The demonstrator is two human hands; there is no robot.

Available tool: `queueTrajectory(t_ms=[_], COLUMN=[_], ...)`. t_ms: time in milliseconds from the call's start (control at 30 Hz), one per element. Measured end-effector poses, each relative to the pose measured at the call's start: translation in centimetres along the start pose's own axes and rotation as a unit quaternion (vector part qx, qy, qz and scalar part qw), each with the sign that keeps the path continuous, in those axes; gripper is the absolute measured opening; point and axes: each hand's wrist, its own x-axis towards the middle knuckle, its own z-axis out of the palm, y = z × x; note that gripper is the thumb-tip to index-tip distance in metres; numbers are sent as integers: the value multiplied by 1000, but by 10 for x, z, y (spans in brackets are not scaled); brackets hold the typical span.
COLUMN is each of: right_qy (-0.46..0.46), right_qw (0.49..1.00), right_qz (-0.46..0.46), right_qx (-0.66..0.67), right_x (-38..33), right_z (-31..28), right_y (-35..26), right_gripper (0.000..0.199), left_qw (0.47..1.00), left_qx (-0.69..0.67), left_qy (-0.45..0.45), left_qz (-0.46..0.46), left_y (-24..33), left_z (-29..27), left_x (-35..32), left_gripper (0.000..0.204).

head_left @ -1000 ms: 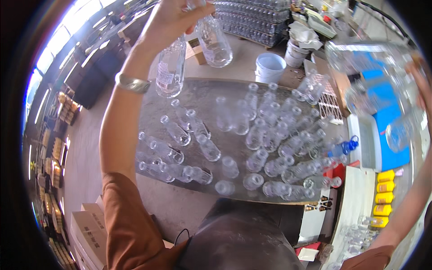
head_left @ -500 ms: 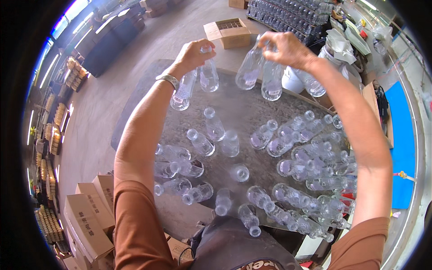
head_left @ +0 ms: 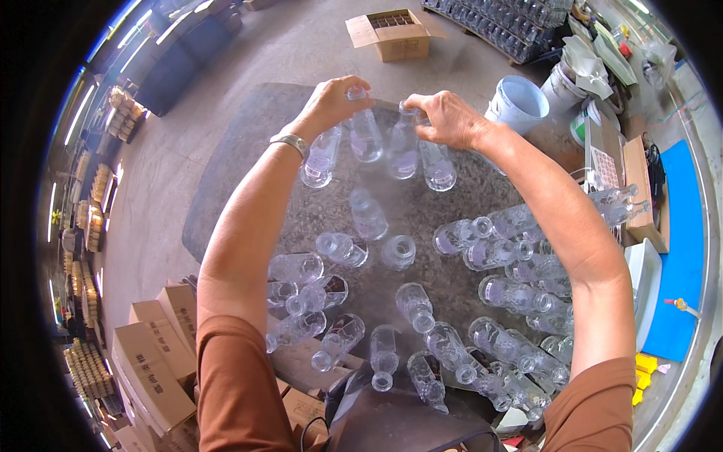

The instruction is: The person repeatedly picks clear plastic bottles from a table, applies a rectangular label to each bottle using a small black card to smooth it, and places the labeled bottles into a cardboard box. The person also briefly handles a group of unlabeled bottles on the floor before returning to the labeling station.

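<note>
Both hands gripping clear glass bottles by the necks.
My left hand (head_left: 331,102) pinches two bottles (head_left: 366,135); my right hand (head_left: 446,119) pinches two more (head_left: 437,164); loose bottles (head_left: 489,252) lie on the surface (head_left: 248,151) below.

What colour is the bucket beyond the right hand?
White, seen in the head view: the bucket past the right hand.

The bottles (head_left: 366,135) in the hands are of clear, colourless glass, and so are the many bottles (head_left: 497,294) lying on the counter. The counter (head_left: 422,218) is dark grey with fine light speckles. The sleeves (head_left: 237,384) are rust brown, and the wristband (head_left: 291,142) is silver. The floor (head_left: 294,53) is pale grey. The open carton (head_left: 393,34) is tan brown, and the stacked cartons (head_left: 154,354) are light brown with dark print. The bucket (head_left: 518,102) is white. The mat (head_left: 681,248) at the right is bright blue, with small yellow pieces (head_left: 645,364) beside it.
</note>
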Motion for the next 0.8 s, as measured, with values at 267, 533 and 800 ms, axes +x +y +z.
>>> queueTrajectory(t_ms=[267,533,800], right_qy=[31,39,162], right_qw=[998,994,958], right_qz=[36,67,162], right_qx=[47,74,172], right_x=[-17,-39,-52], right_z=[-32,-19,-23], right_y=[-4,18,27], right_gripper=[35,30,45], left_qw=[991,973,972], left_qx=[-90,-184,-194], left_qy=[97,140,125], left_qz=[15,-26,-41], left_y=[-24,-61,-59], left_z=[-19,-9,-12], left_x=[-9,-17,-24], left_gripper=[52,41,42])
